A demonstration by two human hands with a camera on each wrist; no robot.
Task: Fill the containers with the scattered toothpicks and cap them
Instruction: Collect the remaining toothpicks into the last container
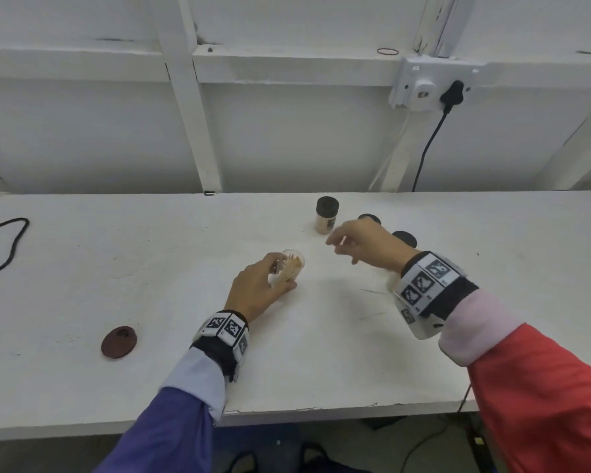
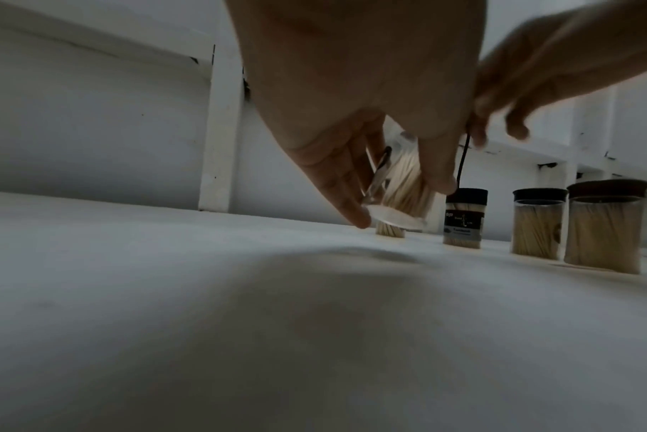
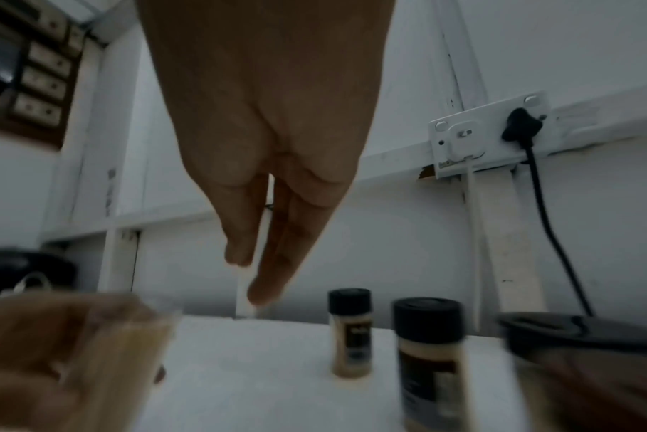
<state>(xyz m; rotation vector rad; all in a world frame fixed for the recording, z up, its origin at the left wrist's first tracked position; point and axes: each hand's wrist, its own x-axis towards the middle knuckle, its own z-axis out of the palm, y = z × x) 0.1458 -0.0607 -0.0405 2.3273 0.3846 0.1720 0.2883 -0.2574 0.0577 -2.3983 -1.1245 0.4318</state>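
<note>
My left hand (image 1: 270,281) grips a clear, uncapped container (image 1: 292,266) packed with toothpicks, tilted a little, at the middle of the white table (image 1: 185,370). In the left wrist view the container (image 2: 403,187) leans between thumb and fingers. My right hand (image 1: 348,247) hovers to its right with relaxed fingers and holds nothing; the right wrist view shows its fingers (image 3: 266,263) pointing down. A capped container (image 1: 326,215) stands behind; two more black-capped ones (image 1: 405,237) are partly hidden by that hand. A dark red cap (image 1: 118,341) lies far left. A few loose toothpicks (image 1: 372,291) lie under my right wrist.
A black cable (image 1: 4,247) loops on the table's left end. On the white back wall a socket with a black plug (image 1: 452,92) drops a cord to the table's rear edge. The table's front edge runs just below my forearms.
</note>
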